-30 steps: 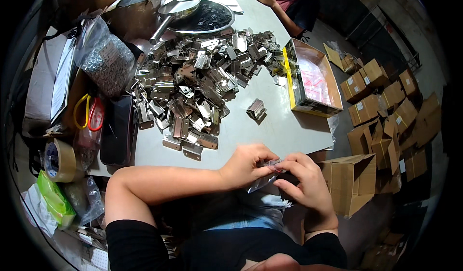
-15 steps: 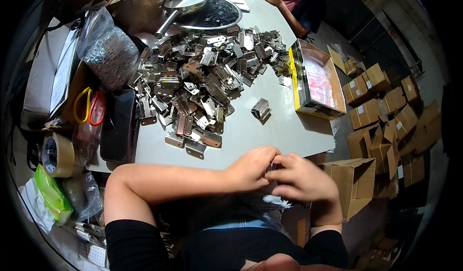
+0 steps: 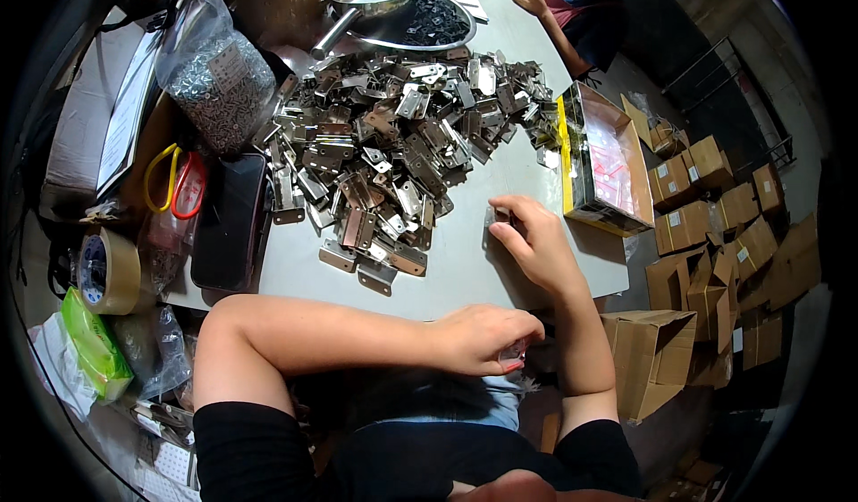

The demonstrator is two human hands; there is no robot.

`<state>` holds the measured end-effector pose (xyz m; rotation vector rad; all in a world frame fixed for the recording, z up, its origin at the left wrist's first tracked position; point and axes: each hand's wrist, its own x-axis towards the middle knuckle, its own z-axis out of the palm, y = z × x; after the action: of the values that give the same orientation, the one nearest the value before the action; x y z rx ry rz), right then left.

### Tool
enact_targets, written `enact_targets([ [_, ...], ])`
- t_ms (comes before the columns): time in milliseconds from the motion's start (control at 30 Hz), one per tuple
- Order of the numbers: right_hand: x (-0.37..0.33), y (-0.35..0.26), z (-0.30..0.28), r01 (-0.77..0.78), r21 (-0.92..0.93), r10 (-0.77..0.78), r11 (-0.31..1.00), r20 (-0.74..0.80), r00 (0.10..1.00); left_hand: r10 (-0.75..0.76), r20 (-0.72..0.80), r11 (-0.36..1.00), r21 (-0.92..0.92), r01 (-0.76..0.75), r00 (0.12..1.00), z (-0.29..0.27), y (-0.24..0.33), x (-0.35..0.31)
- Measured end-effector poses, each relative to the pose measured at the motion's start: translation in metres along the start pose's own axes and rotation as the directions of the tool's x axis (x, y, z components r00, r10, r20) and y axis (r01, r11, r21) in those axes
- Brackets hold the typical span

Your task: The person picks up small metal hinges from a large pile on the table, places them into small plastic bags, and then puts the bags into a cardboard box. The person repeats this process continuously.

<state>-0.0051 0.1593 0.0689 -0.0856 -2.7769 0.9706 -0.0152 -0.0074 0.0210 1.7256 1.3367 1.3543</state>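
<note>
A pale worktop (image 3: 465, 279) is carrying a heap of metal hinges (image 3: 393, 145), with a yellow-rimmed box (image 3: 603, 158) lying beside it. The right hand (image 3: 536, 243) is reaching out, its fingers (image 3: 505, 207) pinching a small metal piece (image 3: 497, 218) that sits apart from the heap. The left hand (image 3: 483, 337) is waiting at the near edge, fingers curled on a small clear packet (image 3: 513, 352). A firm pinch by the piece's edges is looking wise.

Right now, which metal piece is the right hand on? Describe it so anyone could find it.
Start at the big heap of metal hinges on the grey table. The right hand pinches a small hinge piece lying alone, apart from the heap's near edge.
</note>
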Motion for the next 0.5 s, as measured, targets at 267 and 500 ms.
enact_targets([
  [267, -0.045, 0.034, 0.0, -0.125, 0.182, 0.172, 0.975, -0.271, 0.947, 0.072, -0.033, 0.997, 0.01, -0.072, 0.997, 0.002, -0.001, 0.001],
  [500, -0.064, 0.052, -0.01, -0.228, 0.244, 0.311, 0.943, -0.396, 0.864, 0.066, -0.034, 0.997, 0.045, -0.064, 0.997, 0.001, -0.002, 0.003],
])
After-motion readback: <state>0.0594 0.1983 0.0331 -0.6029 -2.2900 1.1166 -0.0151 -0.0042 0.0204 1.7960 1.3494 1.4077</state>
